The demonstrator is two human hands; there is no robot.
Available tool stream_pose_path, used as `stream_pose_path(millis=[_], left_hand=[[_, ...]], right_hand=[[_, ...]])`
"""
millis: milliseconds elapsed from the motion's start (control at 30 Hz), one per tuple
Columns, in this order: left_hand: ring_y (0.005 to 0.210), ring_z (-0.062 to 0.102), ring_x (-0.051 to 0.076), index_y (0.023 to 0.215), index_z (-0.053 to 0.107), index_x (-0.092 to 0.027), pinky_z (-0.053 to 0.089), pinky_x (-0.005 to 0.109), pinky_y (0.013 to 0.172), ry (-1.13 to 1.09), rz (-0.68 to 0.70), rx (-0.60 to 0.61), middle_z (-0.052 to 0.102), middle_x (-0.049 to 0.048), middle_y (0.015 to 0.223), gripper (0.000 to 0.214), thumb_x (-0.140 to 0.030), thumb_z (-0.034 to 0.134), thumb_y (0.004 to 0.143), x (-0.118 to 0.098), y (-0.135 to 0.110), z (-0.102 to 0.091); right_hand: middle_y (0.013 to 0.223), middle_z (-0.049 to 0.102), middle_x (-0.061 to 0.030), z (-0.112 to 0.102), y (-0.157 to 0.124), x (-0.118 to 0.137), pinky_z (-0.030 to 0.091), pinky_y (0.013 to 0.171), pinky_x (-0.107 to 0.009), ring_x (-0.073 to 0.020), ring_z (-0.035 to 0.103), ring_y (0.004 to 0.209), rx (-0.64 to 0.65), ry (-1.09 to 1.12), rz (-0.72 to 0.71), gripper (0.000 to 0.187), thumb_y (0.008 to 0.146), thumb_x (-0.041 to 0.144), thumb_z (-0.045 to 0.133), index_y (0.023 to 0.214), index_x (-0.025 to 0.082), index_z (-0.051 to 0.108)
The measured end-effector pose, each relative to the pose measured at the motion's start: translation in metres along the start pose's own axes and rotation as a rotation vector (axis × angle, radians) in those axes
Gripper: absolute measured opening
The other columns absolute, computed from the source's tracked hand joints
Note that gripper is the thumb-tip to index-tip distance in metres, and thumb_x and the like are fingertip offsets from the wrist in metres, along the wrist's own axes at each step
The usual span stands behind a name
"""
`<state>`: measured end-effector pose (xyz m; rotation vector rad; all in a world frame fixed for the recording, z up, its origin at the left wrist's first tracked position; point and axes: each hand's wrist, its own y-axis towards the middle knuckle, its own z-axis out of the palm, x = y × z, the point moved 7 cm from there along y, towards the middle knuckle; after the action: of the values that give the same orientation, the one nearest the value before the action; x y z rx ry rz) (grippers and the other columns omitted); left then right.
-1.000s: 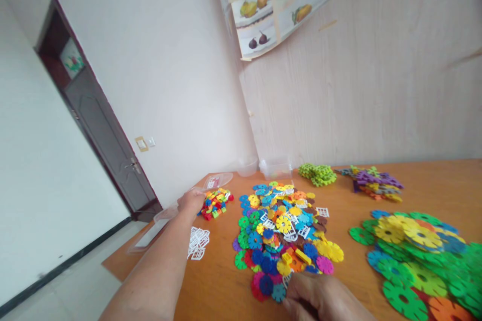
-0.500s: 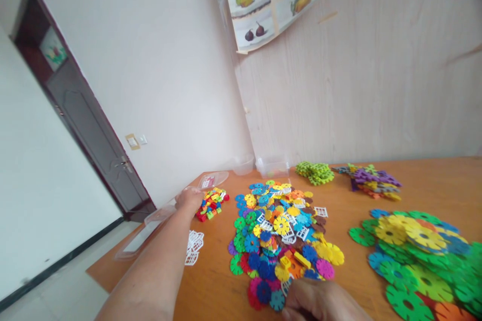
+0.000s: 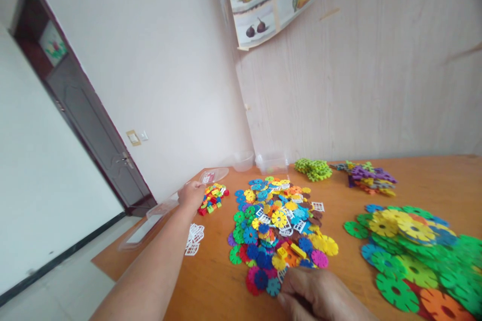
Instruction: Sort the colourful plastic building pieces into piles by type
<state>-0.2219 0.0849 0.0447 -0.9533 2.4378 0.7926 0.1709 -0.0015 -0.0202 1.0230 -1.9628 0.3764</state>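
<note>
left hand (image 3: 191,193) reached out over the far left part of the table (image 3: 222,261), right beside the small heap of coloured bricks (image 3: 214,198). fingers mostly turned away, cannot tell how wide the grip is or if anything is in it. white lattice pieces (image 3: 195,239) lie in a flat little heap, nearer, just right of the forearm.

right hand (image 3: 316,291) at the near edge of the big mixed pile (image 3: 279,219), fingers curled in, grip looks narrow. one white window piece (image 3: 282,274) shows right at the fingertips; cannot tell if pinched or just lying there. light blue disc (image 3: 273,287) next to it, by the thumb.

mixed pile sits mid-table: notched discs in many colours, more white lattice bits on top, a couple of yellow blocks at the near side. bigger disc heap (image 3: 417,256) on the right, mostly green and yellow, apart from the pile. toward the wall: light green pieces (image 3: 313,169), purple stack (image 3: 372,176) with grey and orange bits, clear box (image 3: 271,162), round tub (image 3: 244,161). clear lid (image 3: 214,175) flat behind the bricks. fruit paintings (image 3: 256,10) on the wall, grey door (image 3: 88,105) at left.
</note>
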Motion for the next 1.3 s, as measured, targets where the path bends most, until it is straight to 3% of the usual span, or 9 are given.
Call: stream_pose_path(millis=[200, 300, 500, 667, 867, 1100, 1200, 1300], left_hand=[[0.086, 0.067, 0.021, 0.091, 0.071, -0.02, 0.05, 0.029, 0.073, -0.3, 0.219, 0.136, 0.074, 0.0028, 0.089, 0.03, -0.045, 0.055, 0.085, -0.044, -0.062, 0.015], [0.095, 0.066, 0.021, 0.088, 0.071, -0.021, 0.05, 0.033, 0.089, -0.393, 0.393, 0.134, 0.074, 0.0034, 0.098, 0.025, -0.041, 0.057, 0.086, -0.066, -0.105, 0.014], [0.115, 0.057, 0.022, 0.086, 0.072, -0.025, 0.042, 0.04, 0.106, -0.352, 0.738, 0.198, 0.07, 0.0038, 0.112, 0.01, -0.03, 0.063, 0.086, -0.11, -0.186, 0.004], [0.133, 0.043, 0.026, 0.087, 0.072, -0.028, 0.036, 0.048, 0.112, -0.206, 0.933, 0.334, 0.064, 0.0019, 0.128, 0.007, -0.026, 0.066, 0.084, -0.137, -0.231, 0.002], [0.143, 0.028, 0.032, 0.082, 0.07, -0.026, 0.029, 0.052, 0.116, -0.067, 0.968, 0.375, 0.057, 0.0033, 0.139, 0.01, -0.032, 0.074, 0.075, -0.138, -0.246, 0.012], [0.143, 0.029, 0.032, 0.08, 0.07, -0.026, 0.028, 0.053, 0.116, -0.049, 0.984, 0.374, 0.057, 0.0029, 0.139, 0.008, -0.033, 0.072, 0.077, -0.14, -0.252, 0.014], [0.141, 0.033, 0.03, 0.082, 0.071, -0.026, 0.031, 0.05, 0.115, -0.093, 0.962, 0.368, 0.058, 0.0022, 0.138, 0.008, -0.029, 0.074, 0.075, -0.141, -0.247, 0.009], [0.138, 0.037, 0.028, 0.082, 0.072, -0.028, 0.031, 0.049, 0.115, -0.138, 0.889, 0.304, 0.06, 0.0007, 0.136, 0.007, -0.029, 0.074, 0.075, -0.136, -0.225, 0.001]], right_hand=[[0.073, 0.057, 0.0008, 0.002, -0.002, 0.003, 0.036, 0.058, -0.021, -0.0108, 0.046, 0.062, 0.025, -0.069, -0.085, 0.023, 0.093, 0.033, 0.047, 0.077, 0.02, 0.057], [0.07, 0.053, 0.0015, -0.002, -0.004, 0.003, 0.036, 0.058, -0.022, -0.011, 0.044, 0.061, -0.004, -0.029, -0.109, 0.033, 0.099, 0.04, 0.04, 0.076, 0.02, 0.054], [0.073, 0.052, 0.0008, -0.022, -0.005, -0.001, 0.041, 0.066, -0.024, -0.0141, 0.047, 0.069, -0.245, 0.332, -0.079, 0.044, 0.099, 0.055, 0.038, 0.075, 0.021, 0.051], [0.065, 0.046, 0.0028, -0.035, -0.003, -0.013, 0.04, 0.063, -0.024, -0.0134, 0.042, 0.064, -0.427, 0.498, -0.01, 0.046, 0.096, 0.059, 0.044, 0.07, 0.021, 0.049], [0.069, 0.049, 0.0014, -0.037, -0.002, -0.005, 0.039, 0.064, -0.025, -0.0137, 0.042, 0.067, -0.407, 0.496, -0.053, 0.046, 0.095, 0.058, 0.047, 0.07, 0.02, 0.052], [0.069, 0.051, 0.0013, -0.033, 0.0, -0.002, 0.04, 0.065, -0.024, -0.0133, 0.043, 0.066, -0.36, 0.494, -0.086, 0.044, 0.095, 0.055, 0.048, 0.07, 0.019, 0.054], [0.067, 0.053, 0.0007, -0.031, 0.001, -0.002, 0.044, 0.067, -0.025, -0.0141, 0.047, 0.066, -0.339, 0.519, -0.076, 0.044, 0.094, 0.056, 0.049, 0.069, 0.02, 0.054], [0.072, 0.059, -0.0011, -0.028, 0.002, 0.001, 0.048, 0.075, -0.026, -0.0166, 0.054, 0.074, -0.289, 0.578, -0.078, 0.043, 0.095, 0.056, 0.048, 0.074, 0.02, 0.057]])
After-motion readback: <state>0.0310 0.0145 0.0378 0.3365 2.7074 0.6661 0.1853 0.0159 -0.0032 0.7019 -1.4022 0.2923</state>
